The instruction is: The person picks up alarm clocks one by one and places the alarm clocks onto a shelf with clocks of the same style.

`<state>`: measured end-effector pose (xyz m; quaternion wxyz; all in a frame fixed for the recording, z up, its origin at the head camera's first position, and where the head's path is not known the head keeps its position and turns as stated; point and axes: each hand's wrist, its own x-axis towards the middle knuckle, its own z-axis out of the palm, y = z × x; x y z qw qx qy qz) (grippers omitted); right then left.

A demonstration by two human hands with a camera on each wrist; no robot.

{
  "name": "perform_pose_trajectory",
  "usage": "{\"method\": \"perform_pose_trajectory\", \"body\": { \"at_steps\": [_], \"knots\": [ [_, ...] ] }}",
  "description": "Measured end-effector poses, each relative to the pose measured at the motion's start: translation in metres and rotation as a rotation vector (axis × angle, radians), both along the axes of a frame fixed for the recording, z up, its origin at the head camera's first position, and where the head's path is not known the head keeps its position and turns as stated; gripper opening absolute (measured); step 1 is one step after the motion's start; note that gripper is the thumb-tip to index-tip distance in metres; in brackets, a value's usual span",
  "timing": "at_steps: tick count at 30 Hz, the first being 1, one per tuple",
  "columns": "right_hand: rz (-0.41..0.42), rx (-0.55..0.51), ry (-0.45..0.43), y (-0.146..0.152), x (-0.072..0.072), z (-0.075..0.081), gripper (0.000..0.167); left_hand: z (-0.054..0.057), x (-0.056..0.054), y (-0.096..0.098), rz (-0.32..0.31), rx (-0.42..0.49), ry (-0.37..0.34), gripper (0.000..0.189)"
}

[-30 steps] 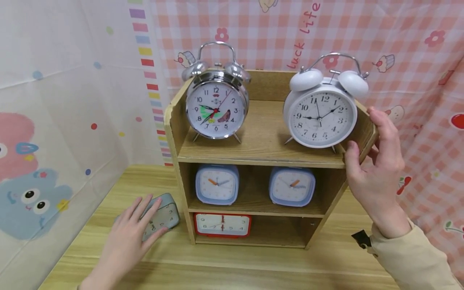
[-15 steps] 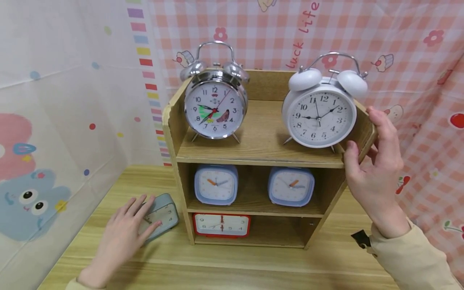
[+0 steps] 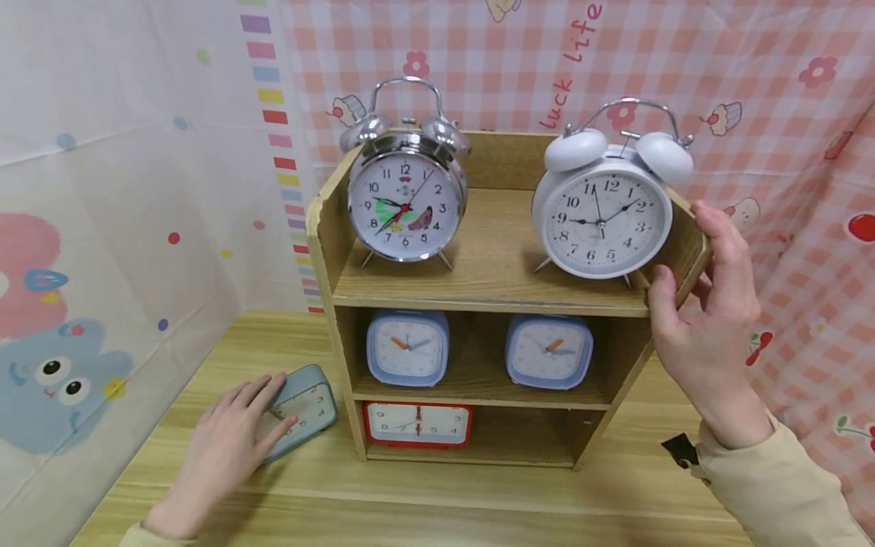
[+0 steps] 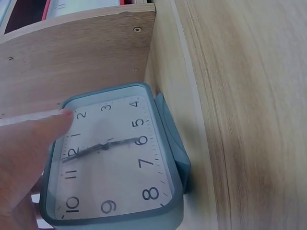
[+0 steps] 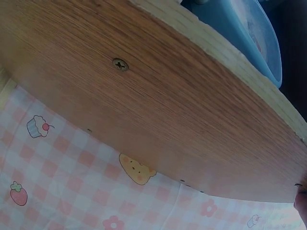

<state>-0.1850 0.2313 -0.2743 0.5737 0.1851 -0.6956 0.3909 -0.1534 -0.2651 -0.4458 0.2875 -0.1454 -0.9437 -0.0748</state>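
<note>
A grey-blue square-cornered alarm clock (image 3: 307,410) stands on the table left of the wooden shelf (image 3: 492,285). My left hand (image 3: 229,437) holds it, thumb over the front and fingers over the top and back. In the left wrist view the thumb lies at the rim of the clock face (image 4: 108,163). My right hand (image 3: 714,334) grips the shelf's upper right side panel, thumb in front and fingers outside, partly hidden. In the right wrist view the side panel (image 5: 158,105) fills the middle, with just a bit of finger (image 5: 301,203) at the right edge.
On the top shelf stand a silver twin-bell clock (image 3: 408,205) and a white twin-bell clock (image 3: 604,220). Two light-blue clocks, left (image 3: 408,348) and right (image 3: 550,352), occupy the middle tier. A red-framed clock (image 3: 418,424) sits bottom left. Patterned cloth (image 3: 506,68) hangs behind.
My left hand has shifted a little left and down on the grey-blue clock, so more of its face shows. The right hand keeps its grip on the shelf side.
</note>
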Motion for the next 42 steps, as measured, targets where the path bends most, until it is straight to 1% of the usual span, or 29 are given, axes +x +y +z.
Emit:
{"method": "perform_pose_trajectory", "body": {
  "at_steps": [5,16,21,29,36,42],
  "knots": [
    [0.005,-0.005,0.000,-0.0004,-0.0003,-0.0001,0.049,-0.0016,-0.0012,-0.0020,0.008,0.015,-0.004,0.070],
    [0.008,0.003,-0.003,0.0002,-0.0003,-0.0016,0.049,-0.0029,-0.0029,-0.0039,0.015,0.011,-0.003,0.068],
    [0.008,0.004,-0.004,0.0001,0.0002,-0.0014,0.049,-0.0021,-0.0032,-0.0044,0.016,0.000,-0.014,0.067],
    [0.008,-0.001,-0.004,-0.0006,0.0005,-0.0011,0.049,-0.0037,-0.0030,-0.0052,0.019,0.009,-0.022,0.065],
    [0.004,-0.006,-0.003,-0.0007,0.0008,-0.0004,0.049,-0.0031,-0.0028,-0.0048,0.027,0.016,-0.047,0.063],
    [0.012,-0.003,-0.009,0.0003,0.0008,-0.0010,0.050,-0.0039,-0.0031,-0.0056,0.014,0.011,-0.027,0.064]
  ]
}}
